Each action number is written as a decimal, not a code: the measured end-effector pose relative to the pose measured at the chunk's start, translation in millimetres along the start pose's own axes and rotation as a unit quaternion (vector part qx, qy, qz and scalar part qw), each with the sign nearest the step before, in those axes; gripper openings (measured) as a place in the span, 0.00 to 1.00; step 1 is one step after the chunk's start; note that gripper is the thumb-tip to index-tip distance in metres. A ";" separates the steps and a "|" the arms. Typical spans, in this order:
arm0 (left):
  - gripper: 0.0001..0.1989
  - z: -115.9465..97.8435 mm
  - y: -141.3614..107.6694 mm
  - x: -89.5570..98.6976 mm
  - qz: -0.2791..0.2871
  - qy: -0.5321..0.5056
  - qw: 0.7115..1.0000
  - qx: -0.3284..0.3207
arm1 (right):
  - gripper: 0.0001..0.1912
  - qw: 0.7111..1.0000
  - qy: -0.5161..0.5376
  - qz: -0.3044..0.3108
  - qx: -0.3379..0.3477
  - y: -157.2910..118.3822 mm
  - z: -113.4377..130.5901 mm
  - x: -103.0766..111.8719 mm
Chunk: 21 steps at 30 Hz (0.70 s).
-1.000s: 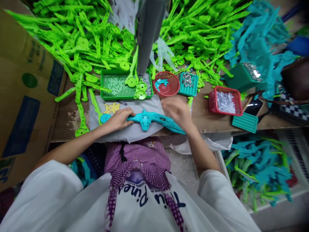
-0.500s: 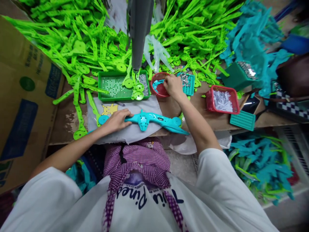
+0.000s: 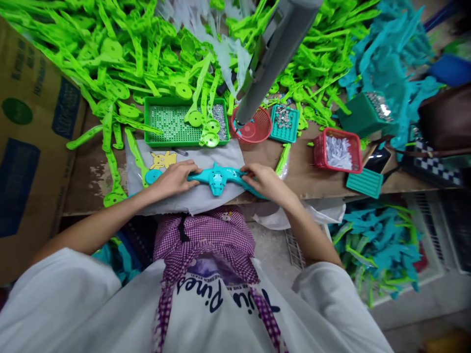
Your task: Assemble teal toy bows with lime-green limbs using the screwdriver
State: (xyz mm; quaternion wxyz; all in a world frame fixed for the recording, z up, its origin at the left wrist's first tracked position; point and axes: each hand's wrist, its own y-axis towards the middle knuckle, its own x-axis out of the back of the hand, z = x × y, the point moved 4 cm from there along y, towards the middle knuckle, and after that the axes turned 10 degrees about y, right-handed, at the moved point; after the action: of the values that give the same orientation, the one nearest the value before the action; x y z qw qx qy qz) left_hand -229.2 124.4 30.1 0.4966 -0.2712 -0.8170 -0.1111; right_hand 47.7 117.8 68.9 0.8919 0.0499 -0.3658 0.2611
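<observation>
A long turquoise plastic part (image 3: 218, 181) with a raised middle piece lies across the pale cloth (image 3: 162, 202) at the table's front edge. My left hand (image 3: 174, 179) is closed around its left arm, thumb below and fingers above. On its right arm, my right hand (image 3: 263, 180) has thumb and fingertips pinched together against the surface. Whatever sits between those fingertips is hidden. The slot seen earlier on that arm is covered by my fingers. Behind the hands stands a round red basket (image 3: 259, 128) with small blue pieces, partly masked by a grey cylindrical tool (image 3: 270, 59).
A green tray (image 3: 165, 142) holds small metal pieces and green parts. Right of the red basket are a turquoise tray (image 3: 285, 122) and a red box (image 3: 338, 149) of pale strips. Green parts (image 3: 110, 54) heap behind. A cardboard box (image 3: 33, 147) borders the left.
My right hand has moved from the round red basket down to the right arm of the turquoise part. My left hand keeps its hold. The view has shifted, and the grey tool appears tilted.
</observation>
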 end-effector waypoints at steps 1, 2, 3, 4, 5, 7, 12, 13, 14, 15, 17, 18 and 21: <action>0.13 0.3 0.0 -0.3 -0.001 0.002 1.000 0.000 | 0.14 1.000 -0.012 0.010 0.014 -1.5 1.8 0.6; 0.13 0.5 -0.1 -0.6 -0.001 0.006 1.000 0.001 | 0.15 0.999 -0.021 0.010 0.026 -1.9 3.4 4.1; 0.13 0.4 -0.1 -0.8 0.000 0.012 1.000 0.000 | 0.16 0.999 -0.028 0.006 0.036 -1.6 4.9 9.2; 0.13 0.1 -0.1 -0.9 0.001 0.016 1.000 0.000 | 0.16 0.998 -0.037 0.004 0.048 -0.8 6.6 14.2; 0.13 -0.4 -0.1 -0.7 0.001 0.019 1.000 -0.001 | 0.17 0.997 -0.047 0.010 0.060 0.4 8.3 17.7; 0.13 -1.6 0.1 0.4 0.000 0.015 1.000 0.001 | 0.18 0.993 -0.067 0.048 0.090 4.1 10.6 17.7; 0.14 -5.5 0.4 4.2 0.006 0.021 1.000 0.008 | 0.16 0.982 -0.062 0.127 0.124 19.8 1.9 0.5; 0.14 -6.2 0.3 4.7 0.006 0.025 1.000 0.006 | 0.14 0.983 -0.045 0.133 0.122 23.4 -1.8 -0.9; 0.14 -6.7 0.1 5.1 0.005 0.027 1.000 0.005 | 0.13 0.983 -0.025 0.140 0.118 26.8 -5.8 -1.4; 0.14 -6.9 -0.1 5.2 0.004 0.028 1.000 0.005 | 0.12 0.983 -0.006 0.147 0.112 29.8 -9.7 -1.0; 0.14 -6.6 -0.5 4.9 0.000 0.027 1.000 0.004 | 0.10 0.981 0.027 0.160 0.101 34.6 -16.4 1.4; 0.13 -6.4 -0.6 4.5 0.000 0.028 1.000 0.003 | 0.10 0.980 0.038 0.166 0.099 36.2 -18.5 2.7; 0.12 -5.4 -0.3 3.7 -0.002 0.028 1.000 0.003 | 0.09 0.976 0.055 0.183 0.102 38.8 -19.7 4.8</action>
State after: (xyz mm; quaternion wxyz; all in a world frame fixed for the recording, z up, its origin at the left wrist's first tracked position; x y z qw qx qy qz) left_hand -226.7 123.0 35.9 0.5198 -0.2649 -0.8037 -0.1170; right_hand 43.4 158.7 53.8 0.8380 0.0579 -0.2906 0.4582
